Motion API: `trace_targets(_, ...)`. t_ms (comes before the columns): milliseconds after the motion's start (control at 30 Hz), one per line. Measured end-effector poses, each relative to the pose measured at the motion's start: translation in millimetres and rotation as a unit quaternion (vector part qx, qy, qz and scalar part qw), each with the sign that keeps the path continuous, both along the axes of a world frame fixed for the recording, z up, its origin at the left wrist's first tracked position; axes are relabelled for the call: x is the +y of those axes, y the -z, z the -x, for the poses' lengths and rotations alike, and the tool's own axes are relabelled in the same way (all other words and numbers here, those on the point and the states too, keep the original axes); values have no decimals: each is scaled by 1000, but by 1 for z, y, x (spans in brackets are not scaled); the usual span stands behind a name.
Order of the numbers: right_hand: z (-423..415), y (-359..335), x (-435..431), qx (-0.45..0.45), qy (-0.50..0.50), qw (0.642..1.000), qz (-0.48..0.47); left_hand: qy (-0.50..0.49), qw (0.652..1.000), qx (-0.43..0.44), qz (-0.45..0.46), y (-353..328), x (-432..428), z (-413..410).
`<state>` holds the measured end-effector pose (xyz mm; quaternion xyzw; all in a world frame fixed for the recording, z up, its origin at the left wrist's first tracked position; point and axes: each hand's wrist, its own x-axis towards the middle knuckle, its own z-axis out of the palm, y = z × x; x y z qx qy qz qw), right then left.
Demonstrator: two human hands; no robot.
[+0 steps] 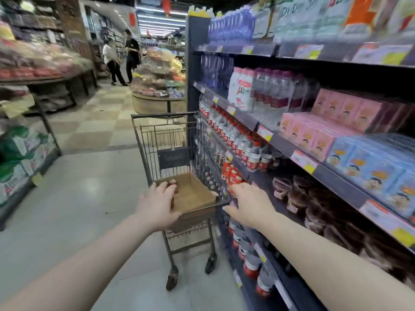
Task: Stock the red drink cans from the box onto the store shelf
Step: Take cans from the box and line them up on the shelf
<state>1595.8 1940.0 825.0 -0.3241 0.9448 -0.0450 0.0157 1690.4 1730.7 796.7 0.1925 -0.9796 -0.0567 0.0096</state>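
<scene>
The left grip point(157, 205) is curling round a red can point(173, 187) standing at the near left of the cardboard box point(195, 194). The box is riding in the cart point(166, 135), parked just beside the shelf point(262, 180), likely to keep reaches short. The right grip point(249, 205) is reaching to the shelved cans point(231, 173) on the right. I cannot tell if it is pinching one or only touching.

Wire cart point(170, 135) in aisle; pink cartons point(314, 138) beside blue cartons point(368, 167).
</scene>
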Motion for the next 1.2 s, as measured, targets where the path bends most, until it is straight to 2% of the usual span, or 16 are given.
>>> trace_targets(433,115,64,-155,-90,-27,995,-35,-47,997,-67,-13,43,-137,70)
trace_targets(700,250,113,-260,-128,-64,989,-42,-43,996,-76,-12,69,-214,214)
trace_targets(900,342,155,-314,-176,-76,978,-84,-41,990,-131,-32,109,-258,315)
trace_targets(1200,398,253,-370,-260,-60,955,-128,5,972,-231,-32,211,-312,407)
